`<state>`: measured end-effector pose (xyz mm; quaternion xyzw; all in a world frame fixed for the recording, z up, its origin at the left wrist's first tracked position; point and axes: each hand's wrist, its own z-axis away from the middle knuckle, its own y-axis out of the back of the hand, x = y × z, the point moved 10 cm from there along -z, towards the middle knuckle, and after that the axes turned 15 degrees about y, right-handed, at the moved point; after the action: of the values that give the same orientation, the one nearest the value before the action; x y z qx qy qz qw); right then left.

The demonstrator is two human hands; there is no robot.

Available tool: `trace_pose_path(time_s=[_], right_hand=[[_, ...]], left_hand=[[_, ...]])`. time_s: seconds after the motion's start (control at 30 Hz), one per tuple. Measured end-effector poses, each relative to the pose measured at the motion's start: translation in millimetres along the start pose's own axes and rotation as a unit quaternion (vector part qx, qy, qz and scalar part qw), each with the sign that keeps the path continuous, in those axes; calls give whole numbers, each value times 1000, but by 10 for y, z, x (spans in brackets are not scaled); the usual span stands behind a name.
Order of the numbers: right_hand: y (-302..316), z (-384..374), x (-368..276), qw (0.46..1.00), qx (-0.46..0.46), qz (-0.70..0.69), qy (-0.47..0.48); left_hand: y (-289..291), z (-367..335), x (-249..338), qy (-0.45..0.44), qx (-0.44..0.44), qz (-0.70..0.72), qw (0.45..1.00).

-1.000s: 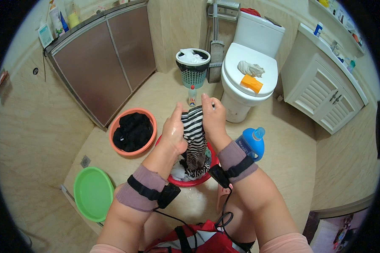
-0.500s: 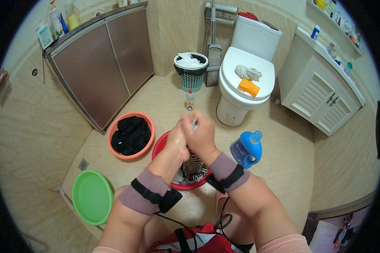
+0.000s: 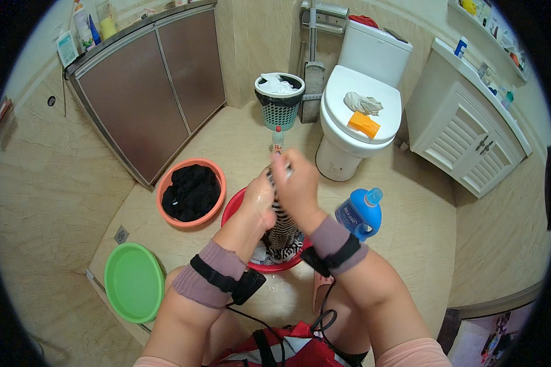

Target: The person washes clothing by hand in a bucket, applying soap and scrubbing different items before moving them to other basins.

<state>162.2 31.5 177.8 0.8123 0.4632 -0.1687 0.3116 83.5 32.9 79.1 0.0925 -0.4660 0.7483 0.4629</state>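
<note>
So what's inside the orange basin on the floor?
The orange basin holds a heap of black cloth. The cloth covers most of the bottom, so anything underneath it, water included, cannot be seen.

Garment: black-and-white striped cloth (image 3: pixel 283 227), wet, twisted upright.
Position: hanging into red basin (image 3: pixel 234 208), top gripped.
</note>
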Motion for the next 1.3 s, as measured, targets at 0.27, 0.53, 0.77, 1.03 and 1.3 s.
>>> trace_pose_path(time_s=[0.27,0.53,0.77,1.03,1.3], right_hand=[[-3,-69,22,997,-6,36,67],[-162,29,510,935,10,-302,-183],[-150,236,-912,978,-87,-31,190],[-110,105,-484,997,-16,-9,78],[64,-42,-62,998,27,31,52]], left_hand=[[33,35,45,-7,19,20,1000],[137,36,361,-79,-32,0,996],[354,-300,290,-5,-219,4,976],[115,-128,128,-15,-230,148,962],[-48,74,13,24,9,56,998]])
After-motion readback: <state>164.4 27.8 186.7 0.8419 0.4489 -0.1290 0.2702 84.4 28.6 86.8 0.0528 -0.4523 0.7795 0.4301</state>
